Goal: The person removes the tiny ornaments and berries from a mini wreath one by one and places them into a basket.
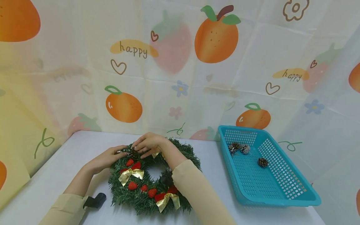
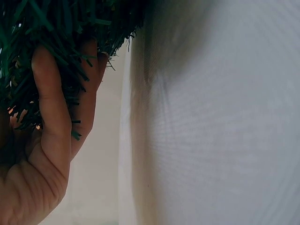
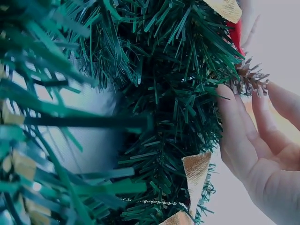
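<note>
A green artificial wreath [image 1: 126, 200] lies on the white table, dressed with gold-and-red bows [image 1: 131, 175] and red strawberry-like berries [image 1: 152, 192]. At its upper left sits a brown pine cone [image 1: 133, 153] with pale tips. My right hand [image 1: 150, 143] pinches this cone from above; in the right wrist view the thumb and fingertips close around the cone [image 3: 251, 79] at the wreath's edge. My left hand [image 1: 105, 160] grips the wreath's left rim beside the cone. Its fingers [image 2: 54, 108] curl into the needles in the left wrist view, their tips partly hidden.
To the right stands a teal plastic basket [image 1: 281, 200] with several pine cones [image 1: 262, 162] inside. A fruit-printed curtain [image 1: 180, 103] hangs behind the white table [image 1: 206, 156]. A black device [image 1: 95, 201] is strapped at the left cuff.
</note>
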`<state>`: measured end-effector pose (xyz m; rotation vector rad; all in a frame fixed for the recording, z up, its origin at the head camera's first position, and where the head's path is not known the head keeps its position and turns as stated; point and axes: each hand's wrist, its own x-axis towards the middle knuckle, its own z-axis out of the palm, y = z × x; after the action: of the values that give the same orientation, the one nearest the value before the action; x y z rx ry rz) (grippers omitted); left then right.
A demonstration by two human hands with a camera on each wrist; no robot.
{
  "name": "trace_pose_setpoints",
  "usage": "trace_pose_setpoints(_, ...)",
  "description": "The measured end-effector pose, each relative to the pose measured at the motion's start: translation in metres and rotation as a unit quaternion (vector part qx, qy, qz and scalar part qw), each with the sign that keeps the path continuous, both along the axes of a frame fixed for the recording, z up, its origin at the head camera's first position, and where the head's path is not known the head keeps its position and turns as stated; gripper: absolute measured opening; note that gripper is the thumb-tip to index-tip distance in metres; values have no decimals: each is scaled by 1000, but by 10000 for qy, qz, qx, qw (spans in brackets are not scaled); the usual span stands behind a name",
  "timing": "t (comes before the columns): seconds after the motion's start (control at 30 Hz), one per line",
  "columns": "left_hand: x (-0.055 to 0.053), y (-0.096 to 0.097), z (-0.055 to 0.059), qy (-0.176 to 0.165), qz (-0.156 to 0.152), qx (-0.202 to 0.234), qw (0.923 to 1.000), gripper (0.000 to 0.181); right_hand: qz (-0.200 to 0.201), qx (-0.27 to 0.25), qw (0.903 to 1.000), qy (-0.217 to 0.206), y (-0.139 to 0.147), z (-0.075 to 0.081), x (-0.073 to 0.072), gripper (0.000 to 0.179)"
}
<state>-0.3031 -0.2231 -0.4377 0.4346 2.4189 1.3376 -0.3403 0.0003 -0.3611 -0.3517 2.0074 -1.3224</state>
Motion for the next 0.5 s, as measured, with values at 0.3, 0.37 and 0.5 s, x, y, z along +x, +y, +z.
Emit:
trace_pose_setpoints(0.3, 2, 1, 2, -22, 12, 41, 10000, 67, -39, -93, 9999, 66, 2, -2, -2, 30)
trace_pose_setpoints(0.37, 2, 1, 2, -15, 14, 15, 10000, 67, -56, -122, 9999, 46, 2, -2, -2, 31)
trace_pose_setpoints(0.5, 2, 1, 2, -22, 28, 5, 10000, 67, -169, -227, 9996, -26, 4, -1, -3, 31)
